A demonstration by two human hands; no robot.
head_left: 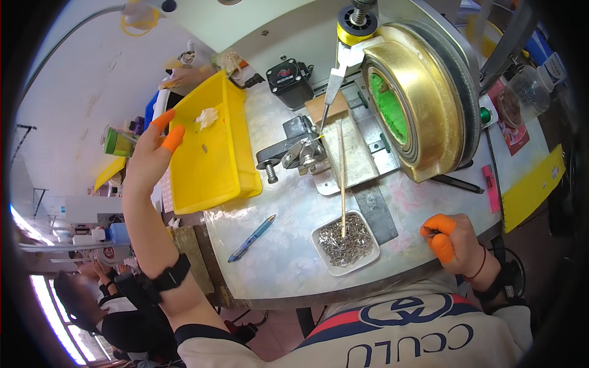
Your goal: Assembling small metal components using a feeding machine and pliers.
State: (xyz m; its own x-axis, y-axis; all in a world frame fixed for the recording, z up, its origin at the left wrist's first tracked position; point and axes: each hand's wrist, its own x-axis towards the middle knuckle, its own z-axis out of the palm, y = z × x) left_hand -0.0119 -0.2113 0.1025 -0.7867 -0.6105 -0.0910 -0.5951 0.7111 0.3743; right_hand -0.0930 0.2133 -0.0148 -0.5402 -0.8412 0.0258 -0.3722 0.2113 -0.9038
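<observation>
My left hand (147,156), with orange finger cots on two fingertips, is raised at the left rim of a yellow plastic bin (248,144). Its covered fingertips are apart and nothing shows between them. Inside the bin lies a crumpled white scrap (207,118). By the table's front edge, my right hand (457,245) also wears orange cots and pinches a small dark thing, too little of it showing to name. Left of that hand stands a white dish (372,260) full of small silvery metal pieces (343,245), a thin wooden stick (342,184) resting in it.
A bench machine with a gold-coloured wheel (423,98) and a small metal clamp (304,153) stands at the back. A blue pen (251,239) lies on the table; a pink marker (490,188) is at the right. Another person (92,300) sits at lower left.
</observation>
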